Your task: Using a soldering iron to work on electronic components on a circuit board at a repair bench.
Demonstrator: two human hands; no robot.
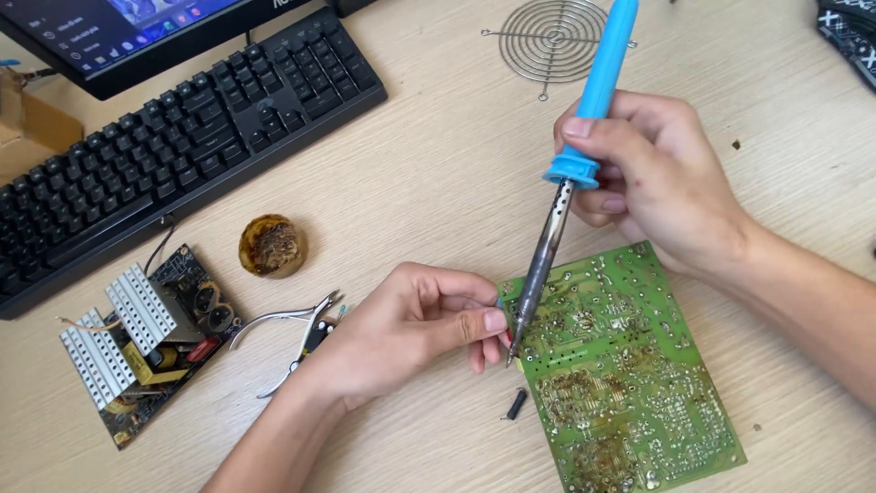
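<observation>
Left hand (401,324) pinches the near-left edge of the green circuit board (630,383), thumb and fingers pressed together on it. Right hand (652,178) wraps the blue handle of the soldering iron (570,173), fingers curled shut around it just above the collar. Iron tilted, metal shaft running down-left, tip at the board edge right beside the left fingertips; can't tell if it touches.

Board lies flat on the table, solder side up, green with silver pads and brownish residue patches. Small black part (516,403) loose on the table just left of it.

Left of the left hand: pliers (287,333), jaws pointing toward the hand. Further left, a second circuit board (146,342) with two white ribbed heat sinks, yellow and black parts. Behind the pliers, a small round tin (273,246) holding brownish tangled wire wool.

Far side: black keyboard (182,137), monitor (119,32) lit behind it, round wire fan guard (555,38) upper centre. Cardboard box (27,123) at the left edge. Surface is a light wood-grain table (438,173).
</observation>
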